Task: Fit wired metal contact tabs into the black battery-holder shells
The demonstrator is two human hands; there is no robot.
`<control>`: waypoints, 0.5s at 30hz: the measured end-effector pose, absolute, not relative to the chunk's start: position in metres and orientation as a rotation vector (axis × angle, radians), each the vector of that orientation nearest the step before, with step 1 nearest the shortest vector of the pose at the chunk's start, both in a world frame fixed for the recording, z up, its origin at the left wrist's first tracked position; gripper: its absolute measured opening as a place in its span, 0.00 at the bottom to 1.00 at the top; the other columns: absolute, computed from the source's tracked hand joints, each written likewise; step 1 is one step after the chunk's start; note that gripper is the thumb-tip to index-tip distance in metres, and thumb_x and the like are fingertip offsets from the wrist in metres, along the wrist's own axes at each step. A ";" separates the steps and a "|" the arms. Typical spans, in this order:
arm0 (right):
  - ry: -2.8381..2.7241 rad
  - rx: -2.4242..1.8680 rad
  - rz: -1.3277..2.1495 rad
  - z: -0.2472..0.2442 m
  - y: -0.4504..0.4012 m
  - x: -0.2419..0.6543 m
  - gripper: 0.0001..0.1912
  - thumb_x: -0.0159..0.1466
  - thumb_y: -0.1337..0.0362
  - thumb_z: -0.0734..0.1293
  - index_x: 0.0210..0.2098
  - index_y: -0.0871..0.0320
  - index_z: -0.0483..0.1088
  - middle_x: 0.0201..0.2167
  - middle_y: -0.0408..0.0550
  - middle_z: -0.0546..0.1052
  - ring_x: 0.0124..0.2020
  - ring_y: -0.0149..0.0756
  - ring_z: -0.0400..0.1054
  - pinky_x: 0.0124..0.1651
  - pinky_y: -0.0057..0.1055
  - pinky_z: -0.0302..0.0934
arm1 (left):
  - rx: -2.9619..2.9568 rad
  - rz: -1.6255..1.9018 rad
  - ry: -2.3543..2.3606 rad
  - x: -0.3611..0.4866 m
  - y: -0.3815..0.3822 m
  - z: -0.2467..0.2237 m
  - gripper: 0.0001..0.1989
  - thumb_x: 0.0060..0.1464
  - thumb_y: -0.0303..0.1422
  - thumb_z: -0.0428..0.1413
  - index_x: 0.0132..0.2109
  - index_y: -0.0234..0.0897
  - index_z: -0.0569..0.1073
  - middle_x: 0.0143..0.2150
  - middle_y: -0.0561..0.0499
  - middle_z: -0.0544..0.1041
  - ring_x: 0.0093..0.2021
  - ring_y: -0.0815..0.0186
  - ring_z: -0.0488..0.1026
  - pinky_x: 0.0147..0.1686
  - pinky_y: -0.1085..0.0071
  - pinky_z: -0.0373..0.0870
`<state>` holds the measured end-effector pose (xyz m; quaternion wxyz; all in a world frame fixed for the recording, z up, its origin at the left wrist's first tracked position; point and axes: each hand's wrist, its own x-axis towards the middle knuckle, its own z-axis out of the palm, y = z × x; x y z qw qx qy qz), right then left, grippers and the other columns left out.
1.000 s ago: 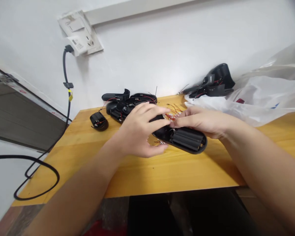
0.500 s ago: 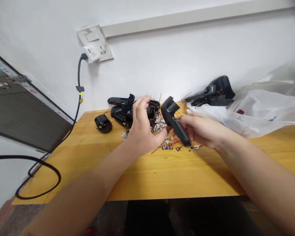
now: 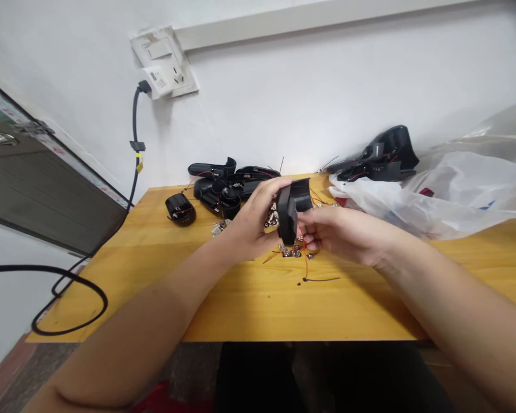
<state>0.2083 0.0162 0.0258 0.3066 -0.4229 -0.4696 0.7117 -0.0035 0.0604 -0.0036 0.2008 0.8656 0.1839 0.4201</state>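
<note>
A black curved plastic part [image 3: 288, 217] is held up over the middle of the wooden table [image 3: 241, 310]. My left hand [image 3: 258, 223] grips its left side, fingers behind and thumb low. On the right, my right hand [image 3: 337, 232] has its thumb and fingers pinched at the part's inner side, where red wires hang down. Small metal pieces [image 3: 291, 251] lie beneath the part, partly hidden by it and the hands. A thin dark lead [image 3: 322, 279] with a red wire reaches the table in front of them.
Several black plastic parts [image 3: 219, 192] are heaped behind my left hand, and one more [image 3: 180, 209] sits farther left. Others [image 3: 384, 158] lean at the wall beside a clear plastic bag [image 3: 447, 189]. A black cable [image 3: 135, 120] runs from the wall socket [image 3: 178, 66].
The black part has turned more upright and moved slightly left. My left hand, apart from it before, has closed on it. The dark lead now lies nearer the table's front.
</note>
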 end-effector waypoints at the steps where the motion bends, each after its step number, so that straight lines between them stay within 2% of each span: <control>1: -1.238 -1.110 1.901 0.027 0.016 0.212 0.15 0.65 0.53 0.70 0.30 0.58 0.75 0.33 0.51 0.76 0.30 0.33 0.66 0.32 0.30 0.62 | 2.339 1.225 0.559 -0.003 0.064 -0.007 0.34 0.56 0.39 0.64 0.66 0.42 0.62 0.63 0.41 0.70 0.62 0.54 0.69 0.66 0.51 0.66; 4: -1.617 -1.214 1.586 0.030 0.018 0.220 0.17 0.67 0.51 0.67 0.35 0.58 0.79 0.35 0.52 0.79 0.32 0.36 0.68 0.35 0.34 0.62 | 1.979 1.360 0.660 0.000 0.073 -0.015 0.25 0.61 0.48 0.58 0.60 0.42 0.68 0.60 0.42 0.73 0.61 0.56 0.71 0.66 0.51 0.65; 8: -2.219 -1.322 0.897 0.020 0.024 0.222 0.06 0.63 0.65 0.68 0.36 0.57 0.78 0.34 0.47 0.80 0.33 0.37 0.70 0.38 0.35 0.61 | 1.307 1.233 0.600 0.001 0.074 -0.009 0.30 0.64 0.58 0.44 0.58 0.41 0.68 0.66 0.42 0.69 0.61 0.54 0.72 0.59 0.49 0.71; 12: -2.373 -1.250 0.918 0.005 0.029 0.217 0.07 0.61 0.68 0.67 0.38 0.57 0.77 0.33 0.45 0.80 0.31 0.35 0.70 0.35 0.33 0.60 | 1.218 1.030 0.581 -0.002 0.064 0.001 0.35 0.63 0.58 0.36 0.59 0.38 0.69 0.62 0.40 0.73 0.52 0.54 0.77 0.53 0.48 0.74; 15: -2.366 -1.255 0.976 -0.002 0.031 0.214 0.06 0.61 0.71 0.66 0.35 0.58 0.76 0.31 0.43 0.79 0.30 0.33 0.70 0.34 0.31 0.59 | 1.185 0.874 0.531 -0.002 0.059 0.002 0.35 0.60 0.56 0.36 0.59 0.39 0.71 0.57 0.41 0.77 0.49 0.52 0.78 0.48 0.48 0.75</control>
